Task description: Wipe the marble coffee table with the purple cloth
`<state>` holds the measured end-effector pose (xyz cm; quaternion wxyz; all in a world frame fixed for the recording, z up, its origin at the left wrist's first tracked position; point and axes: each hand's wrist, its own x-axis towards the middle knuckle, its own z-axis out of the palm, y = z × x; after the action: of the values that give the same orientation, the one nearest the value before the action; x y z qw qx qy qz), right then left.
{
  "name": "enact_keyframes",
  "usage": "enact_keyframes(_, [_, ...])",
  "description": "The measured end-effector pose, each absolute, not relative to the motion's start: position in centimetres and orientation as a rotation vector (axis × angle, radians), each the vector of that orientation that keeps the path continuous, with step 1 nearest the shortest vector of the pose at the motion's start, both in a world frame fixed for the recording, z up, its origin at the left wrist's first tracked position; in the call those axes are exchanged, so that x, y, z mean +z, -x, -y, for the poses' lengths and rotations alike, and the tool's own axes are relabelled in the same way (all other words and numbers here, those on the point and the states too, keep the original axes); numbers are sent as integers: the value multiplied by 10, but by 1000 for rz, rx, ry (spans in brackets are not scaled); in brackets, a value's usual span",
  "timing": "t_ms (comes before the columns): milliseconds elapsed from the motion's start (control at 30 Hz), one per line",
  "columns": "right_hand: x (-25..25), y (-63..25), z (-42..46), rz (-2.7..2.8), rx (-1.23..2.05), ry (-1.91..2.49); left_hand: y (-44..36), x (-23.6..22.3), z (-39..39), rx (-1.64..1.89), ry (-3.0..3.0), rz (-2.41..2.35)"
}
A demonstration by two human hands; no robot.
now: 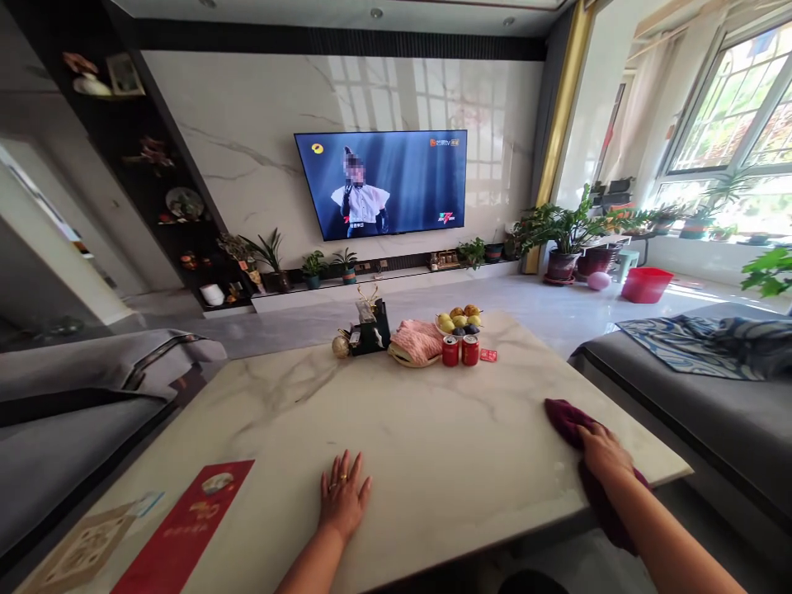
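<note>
The right hand point(603, 450) is pressing a dark maroon cloth point(566, 419) flat against the marble table point(433, 429) at its right edge, fingers spread over the fabric rather than clenched round it; part of the cloth is hanging over that edge below the forearm. The left hand point(343, 493) is resting palm-down and released on the bare top near the front edge, gripping nothing. Judging by where the cloth is lying, the wiping is only reaching the right side so far, and the broad middle and the left side are looking yet to be covered (no clear streak is showing either way). Along the far edge, a fruit bowl point(459, 320) is holding yellow, orange and dark fruits, a shallow dish is carrying a folded pink cloth point(416, 340), and two red cans point(460, 350) are standing just in front. A red leaflet point(186, 528) is lying at the front left corner.
</note>
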<state>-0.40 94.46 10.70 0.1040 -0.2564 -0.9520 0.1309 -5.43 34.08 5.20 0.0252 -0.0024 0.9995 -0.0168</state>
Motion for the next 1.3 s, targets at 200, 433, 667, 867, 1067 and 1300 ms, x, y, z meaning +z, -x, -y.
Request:
enact_keyframes(200, [95,48,-925,2877,235,887,61,35,-341,23,-20,-3116])
enact_keyframes(433, [121,142,-732,3064,310,210,64,30,-337,104,-39,-3110])
enact_keyframes(667, [108,161,-560,3124,421,-564,64,42,-340,159,-27,-3058])
enact_keyframes(867, [109,103,-546,3102,359,-1122,65,42,-342,149,-11,-3039])
enact_keyframes(1067, [127,72,-629,3037,623,-1310,65,38,-340,246,-66,-3110])
enact_keyframes(1300, [124,174,-676,3234,614,-105,67,34,-338,324,-94,-3152])
